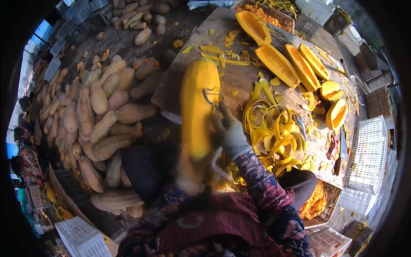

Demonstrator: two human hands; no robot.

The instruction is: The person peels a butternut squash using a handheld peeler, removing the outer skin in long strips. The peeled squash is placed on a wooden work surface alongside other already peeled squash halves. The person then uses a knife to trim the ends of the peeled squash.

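A long butternut-type squash (197, 106), peeled to bright yellow, stands lengthwise before me at the table's near left edge. My right hand (231, 133), in a grey work glove, is shut on a metal peeler (210, 97) whose blade lies against the squash's right side. Motion blurs my left hand (191, 170), which grips the squash's lower end; its fingers are hard to make out. Long curled strips of peel (276, 131) are heaped on the wooden table (239, 80) to the right of my right hand.
Hollowed squash halves (278, 66) lie across the table's far side. A knife (301, 127) and a red-handled tool (333, 147) rest at the right. Unpeeled squash (96, 96) are piled on the ground at left. White plastic crates (367, 154) stand beyond the right edge.
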